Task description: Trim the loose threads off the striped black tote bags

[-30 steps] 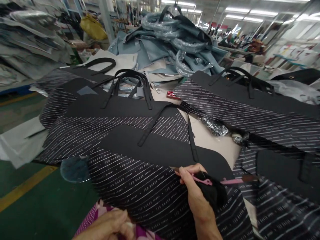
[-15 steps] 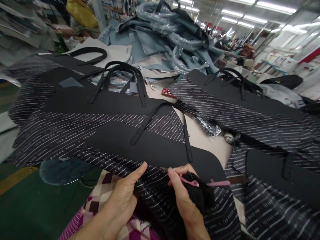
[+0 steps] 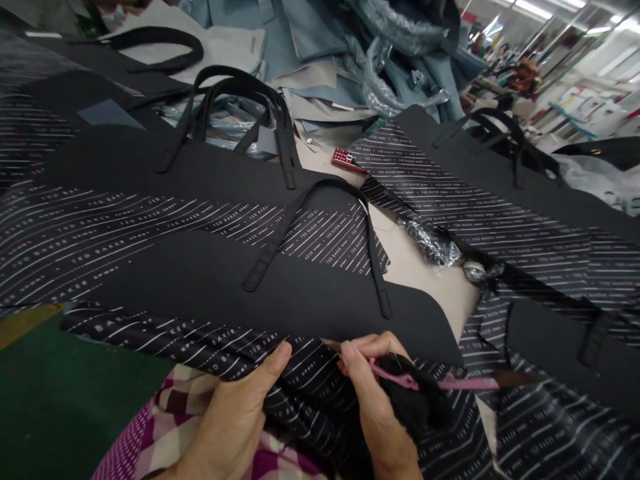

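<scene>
Across my lap lies a bag piece: a plain black panel (image 3: 310, 307) with a strap handle (image 3: 280, 230), joined to black fabric with white stripes and lettering (image 3: 165, 340). My left hand (image 3: 240, 407) grips the striped fabric near the seam, thumb on top and fingers hidden below. My right hand (image 3: 373, 380) is closed around a slim pink tool (image 3: 395, 375), whose pointed tip meets the seam. Black material (image 3: 425, 407) by the palm hides its middle; a pink length with a brownish, blade-like end sticks out to the right.
Behind lies another striped bag piece with handles (image 3: 225, 200), and more (image 3: 480, 193) lie at the right. A small red object (image 3: 347, 160) and crumpled clear plastic (image 3: 433, 243) rest on the pale tabletop (image 3: 395, 257). Blue-grey bag pieces (image 3: 315, 40) are heaped at the back.
The view has tipped down and closer. The striped fabric's left edge has lifted and folded over by my left hand. My right hand keeps the tool tip at the seam, and more of its brown end shows.
</scene>
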`<state>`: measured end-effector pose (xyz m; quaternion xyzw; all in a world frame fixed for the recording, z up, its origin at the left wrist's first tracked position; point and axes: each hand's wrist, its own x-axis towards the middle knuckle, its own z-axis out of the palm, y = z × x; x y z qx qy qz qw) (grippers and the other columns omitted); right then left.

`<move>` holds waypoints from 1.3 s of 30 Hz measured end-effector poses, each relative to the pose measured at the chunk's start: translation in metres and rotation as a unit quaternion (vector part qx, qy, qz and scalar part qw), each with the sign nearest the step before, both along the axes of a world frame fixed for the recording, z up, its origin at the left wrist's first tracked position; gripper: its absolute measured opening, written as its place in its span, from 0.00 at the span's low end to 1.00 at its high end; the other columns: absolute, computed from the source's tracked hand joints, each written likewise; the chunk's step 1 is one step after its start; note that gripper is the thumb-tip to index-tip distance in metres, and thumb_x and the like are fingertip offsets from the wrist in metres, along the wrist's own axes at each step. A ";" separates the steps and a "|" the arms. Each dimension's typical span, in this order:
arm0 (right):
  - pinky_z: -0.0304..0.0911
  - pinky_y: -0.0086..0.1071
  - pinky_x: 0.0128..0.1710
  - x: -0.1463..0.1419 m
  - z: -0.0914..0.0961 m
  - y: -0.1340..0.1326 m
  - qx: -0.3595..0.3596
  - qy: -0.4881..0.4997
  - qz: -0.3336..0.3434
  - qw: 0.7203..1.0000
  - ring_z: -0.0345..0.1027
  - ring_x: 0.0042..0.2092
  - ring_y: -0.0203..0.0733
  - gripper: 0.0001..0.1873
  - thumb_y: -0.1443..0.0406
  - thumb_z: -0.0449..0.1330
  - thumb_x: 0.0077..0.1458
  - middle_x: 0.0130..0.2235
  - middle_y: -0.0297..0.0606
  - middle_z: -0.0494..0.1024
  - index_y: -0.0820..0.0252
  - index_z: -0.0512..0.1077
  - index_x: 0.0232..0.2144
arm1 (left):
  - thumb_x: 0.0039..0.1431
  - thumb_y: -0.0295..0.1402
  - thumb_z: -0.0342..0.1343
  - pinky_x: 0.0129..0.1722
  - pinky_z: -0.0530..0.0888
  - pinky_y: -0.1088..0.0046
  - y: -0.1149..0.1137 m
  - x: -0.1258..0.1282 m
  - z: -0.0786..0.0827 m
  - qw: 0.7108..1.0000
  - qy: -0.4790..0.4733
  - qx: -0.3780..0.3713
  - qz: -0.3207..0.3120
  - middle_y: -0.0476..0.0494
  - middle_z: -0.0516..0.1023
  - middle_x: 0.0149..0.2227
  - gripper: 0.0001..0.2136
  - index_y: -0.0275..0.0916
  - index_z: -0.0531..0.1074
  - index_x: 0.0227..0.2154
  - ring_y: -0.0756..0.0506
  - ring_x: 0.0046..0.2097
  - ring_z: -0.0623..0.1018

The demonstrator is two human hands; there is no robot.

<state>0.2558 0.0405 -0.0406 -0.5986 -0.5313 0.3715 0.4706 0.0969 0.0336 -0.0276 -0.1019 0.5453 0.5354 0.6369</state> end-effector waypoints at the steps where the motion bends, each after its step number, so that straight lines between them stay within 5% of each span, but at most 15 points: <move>1: 0.66 0.37 0.36 0.000 -0.001 0.000 0.001 0.003 0.001 1.000 0.72 0.34 0.43 0.19 0.57 0.65 0.71 0.31 0.33 0.77 0.55 0.72 0.27 | 0.51 0.19 0.75 0.57 0.84 0.57 0.000 0.001 0.000 1.000 0.001 -0.003 0.006 0.43 0.90 0.48 0.14 0.40 0.87 0.41 0.34 0.57 0.86; 17: 0.62 0.34 0.33 -0.011 0.009 -0.002 0.009 -0.017 -0.017 1.000 0.71 0.32 0.38 0.16 0.60 0.66 0.71 0.32 0.30 0.78 0.54 0.69 0.30 | 0.43 0.28 0.82 0.64 0.80 0.55 -0.009 -0.007 -0.019 0.998 -0.051 0.032 -0.018 0.43 0.89 0.52 0.25 0.41 0.86 0.47 0.32 0.62 0.82; 27: 0.60 0.33 0.32 -0.020 0.015 -0.003 0.033 -0.045 -0.017 0.998 0.68 0.30 0.34 0.15 0.61 0.65 0.71 0.33 0.27 0.78 0.53 0.69 0.30 | 0.30 0.37 0.86 0.71 0.73 0.61 -0.007 -0.001 -0.017 0.999 0.039 0.027 -0.002 0.49 0.89 0.52 0.32 0.46 0.86 0.44 0.33 0.68 0.77; 32: 0.62 0.32 0.34 -0.021 0.010 -0.004 0.062 -0.071 -0.010 0.995 0.69 0.31 0.34 0.13 0.63 0.66 0.71 0.33 0.26 0.78 0.53 0.71 0.31 | 0.27 0.30 0.86 0.70 0.74 0.63 -0.006 -0.002 -0.015 1.000 0.028 0.010 0.005 0.53 0.87 0.55 0.38 0.49 0.84 0.49 0.35 0.68 0.76; 39: 0.69 0.34 0.37 -0.003 0.002 -0.004 0.043 0.077 -0.025 0.996 0.73 0.34 0.39 0.15 0.63 0.65 0.72 0.32 0.28 0.77 0.52 0.70 0.31 | 0.32 0.20 0.82 0.65 0.80 0.55 -0.009 -0.004 -0.018 0.999 -0.046 0.003 -0.006 0.48 0.85 0.60 0.39 0.47 0.83 0.53 0.31 0.67 0.77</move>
